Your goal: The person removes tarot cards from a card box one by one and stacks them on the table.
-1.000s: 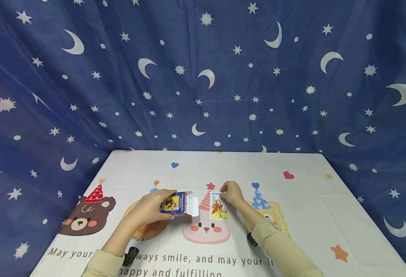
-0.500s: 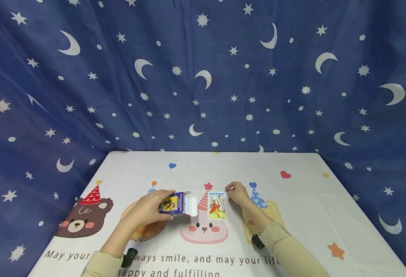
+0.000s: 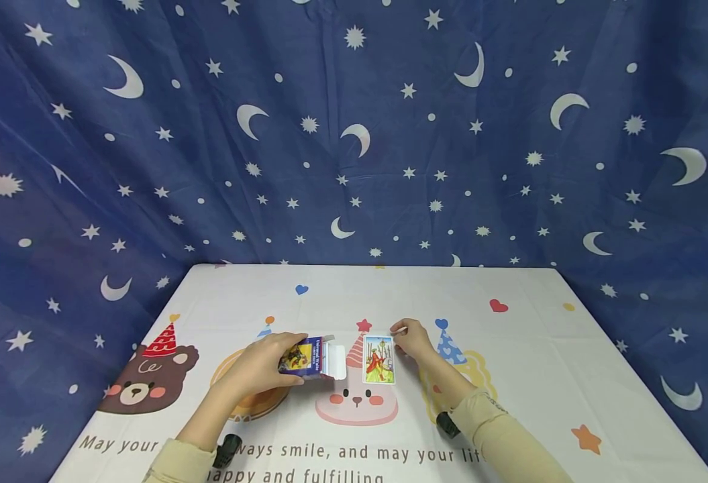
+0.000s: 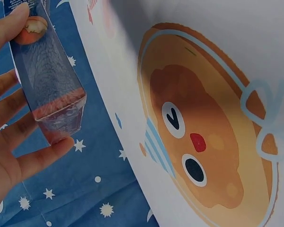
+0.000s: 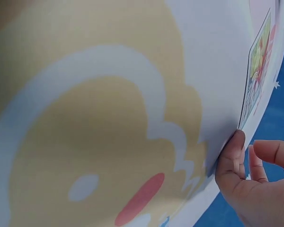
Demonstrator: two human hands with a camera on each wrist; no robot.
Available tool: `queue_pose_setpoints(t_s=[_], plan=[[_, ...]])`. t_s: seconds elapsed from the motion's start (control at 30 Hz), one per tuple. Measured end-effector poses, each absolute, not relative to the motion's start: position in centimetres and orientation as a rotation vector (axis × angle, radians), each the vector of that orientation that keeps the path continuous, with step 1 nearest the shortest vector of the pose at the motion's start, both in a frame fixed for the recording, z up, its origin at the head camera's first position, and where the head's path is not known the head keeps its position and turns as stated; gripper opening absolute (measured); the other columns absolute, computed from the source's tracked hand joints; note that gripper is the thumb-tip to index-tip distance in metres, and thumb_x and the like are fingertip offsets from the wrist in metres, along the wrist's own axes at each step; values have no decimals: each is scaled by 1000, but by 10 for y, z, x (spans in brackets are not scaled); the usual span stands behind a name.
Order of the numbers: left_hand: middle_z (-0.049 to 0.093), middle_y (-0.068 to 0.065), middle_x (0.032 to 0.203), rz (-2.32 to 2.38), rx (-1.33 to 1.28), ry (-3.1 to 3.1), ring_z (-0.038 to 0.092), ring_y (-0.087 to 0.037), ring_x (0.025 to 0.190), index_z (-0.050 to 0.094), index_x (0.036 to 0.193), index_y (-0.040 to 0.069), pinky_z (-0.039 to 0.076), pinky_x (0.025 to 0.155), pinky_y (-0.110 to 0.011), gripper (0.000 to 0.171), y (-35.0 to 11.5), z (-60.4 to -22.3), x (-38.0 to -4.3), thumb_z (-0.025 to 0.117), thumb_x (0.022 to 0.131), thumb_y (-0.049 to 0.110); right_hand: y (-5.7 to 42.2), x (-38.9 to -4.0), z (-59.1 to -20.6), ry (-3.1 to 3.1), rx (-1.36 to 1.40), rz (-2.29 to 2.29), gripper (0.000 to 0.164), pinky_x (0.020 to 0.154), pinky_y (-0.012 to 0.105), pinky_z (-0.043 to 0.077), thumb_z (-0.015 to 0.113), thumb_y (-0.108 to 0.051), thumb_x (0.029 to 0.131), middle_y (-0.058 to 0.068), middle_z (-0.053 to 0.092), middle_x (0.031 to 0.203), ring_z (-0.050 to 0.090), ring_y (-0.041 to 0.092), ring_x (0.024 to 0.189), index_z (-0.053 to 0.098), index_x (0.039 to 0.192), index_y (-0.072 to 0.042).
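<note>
My left hand [image 3: 264,365] grips a blue tarot card box [image 3: 301,355], fingers along its far side and thumb along the near side. The box's white end flap [image 3: 335,360] sticks out on the right. In the left wrist view the fingers of the left hand [image 4: 9,137] reach round the clear-wrapped box [image 4: 52,71]. A tarot card [image 3: 379,359] with a red-robed figure lies face up on the tablecloth. My right hand [image 3: 415,341] is beside its upper right corner. The right wrist view shows one fingertip of the right hand [image 5: 260,187] at the card's [image 5: 256,71] edge, thumb apart from it.
The white tablecloth [image 3: 511,376] bears printed animals, hearts and lettering. A blue curtain [image 3: 354,168] with moons and stars hangs behind and at both sides. Black wrist straps show on the left wrist [image 3: 228,451] and right wrist [image 3: 447,424].
A second ago the right fingers held the card's upper right corner. They have let go and shifted slightly right, and the card lies flat. The left hand keeps the box in place.
</note>
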State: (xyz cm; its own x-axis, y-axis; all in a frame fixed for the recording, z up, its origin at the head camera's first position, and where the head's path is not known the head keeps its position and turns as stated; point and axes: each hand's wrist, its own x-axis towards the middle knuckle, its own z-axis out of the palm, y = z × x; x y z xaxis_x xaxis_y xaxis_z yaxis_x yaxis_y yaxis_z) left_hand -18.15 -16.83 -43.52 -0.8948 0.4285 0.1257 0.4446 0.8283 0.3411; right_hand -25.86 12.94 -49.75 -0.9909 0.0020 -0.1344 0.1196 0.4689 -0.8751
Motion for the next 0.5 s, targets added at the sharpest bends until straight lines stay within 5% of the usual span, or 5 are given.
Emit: queue_pose_setpoints(t_s=[0.5], plan=[[60,-11,127,-551,-697,-2967,56,-29,117,54,131,6,46,100,-49,76,-170,-435,-182,85,66,31,126,-260,-496,2594,139,-1541,19,49,23,48,53,4,82,7,56,68,55,13,56,61,99,6]])
